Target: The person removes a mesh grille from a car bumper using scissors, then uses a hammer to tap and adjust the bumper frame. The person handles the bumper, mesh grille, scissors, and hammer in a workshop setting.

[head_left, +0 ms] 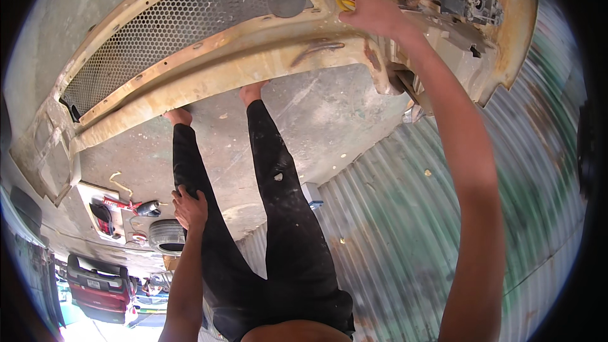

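My right hand is closed around the yellow and red handle of what looks like a screwdriver. Its thin metal shaft points left, and the tip is at the frame edge beside a grey round disc on a honeycomb mesh grille. The mesh sits in a cream vehicle body panel with rust patches. My left hand rests on my left leg near the knee, fingers spread, holding nothing.
Corrugated metal sheeting stands along the right. On the concrete floor at left are a tyre, a black power tool and a white board with red items. A red vehicle is farther back.
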### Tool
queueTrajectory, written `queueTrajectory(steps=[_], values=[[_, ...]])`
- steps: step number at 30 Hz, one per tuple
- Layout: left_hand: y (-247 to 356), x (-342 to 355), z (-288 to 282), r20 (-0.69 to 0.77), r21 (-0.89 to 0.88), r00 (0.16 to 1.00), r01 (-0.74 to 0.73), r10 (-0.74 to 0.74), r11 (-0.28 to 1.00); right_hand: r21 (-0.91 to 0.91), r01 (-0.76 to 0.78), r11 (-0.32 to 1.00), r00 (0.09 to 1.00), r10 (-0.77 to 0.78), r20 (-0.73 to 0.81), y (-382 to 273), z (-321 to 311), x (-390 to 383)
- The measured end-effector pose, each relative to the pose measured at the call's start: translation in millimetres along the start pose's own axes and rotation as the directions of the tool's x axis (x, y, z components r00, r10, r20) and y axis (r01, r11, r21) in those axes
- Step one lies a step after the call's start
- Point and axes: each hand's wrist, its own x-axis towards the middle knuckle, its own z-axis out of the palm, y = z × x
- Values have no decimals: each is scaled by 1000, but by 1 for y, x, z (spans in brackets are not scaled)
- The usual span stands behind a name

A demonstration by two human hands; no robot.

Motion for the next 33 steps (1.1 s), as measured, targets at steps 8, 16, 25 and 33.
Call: queueTrajectory(steps=[8, 16, 25, 33], values=[[-1, 2, -3, 0, -9, 1000, -2, 2, 1000, -226, -37, 973, 979, -11, -205, -27, 13, -29], [-3, 3, -4, 0, -27, 1000, 2, -2, 1000, -221, -94, 971, 970, 40, -238, -40, 21, -30], [-6, 3, -4, -19, -36, 1000, -19, 18, 999, 652, -179, 737, 983, 153, 97, -20, 1, -10], [-8, 4, -6, -6, -38, 1000, -10, 10, 999, 774, -286, 565, 949, 56, 310, -6, -37, 0]])
